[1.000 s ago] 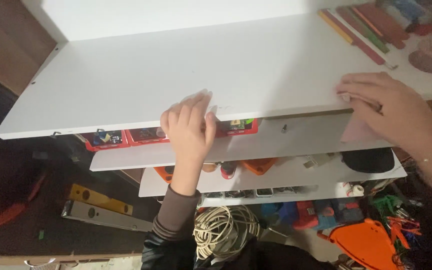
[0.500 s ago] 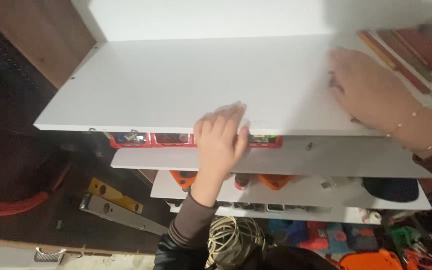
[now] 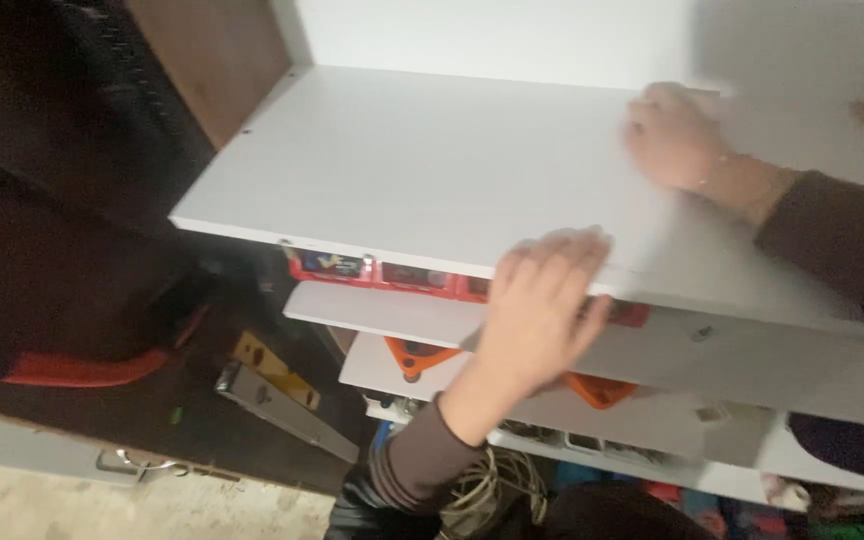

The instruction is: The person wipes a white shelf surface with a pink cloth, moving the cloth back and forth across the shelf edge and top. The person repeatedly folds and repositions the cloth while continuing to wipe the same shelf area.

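Note:
I look down on a white shelf unit. My left hand rests with its fingers over the front edge of the top white shelf board, gripping that edge. My right hand lies flat on the top board further back and to the right, fingers spread and blurred; whether it holds something I cannot tell. Below the top board, red bins with small parts show under the edge.
Lower white shelves carry orange tools and small trays. A yellow and a grey spirit level lie on the dark floor at left. A coil of pale cable sits near my body. A brown wooden panel stands at upper left.
My right hand has slid from the front edge back and left across the top board. My left hand stays on the front edge. The view has swung left, shifting the shelves right.

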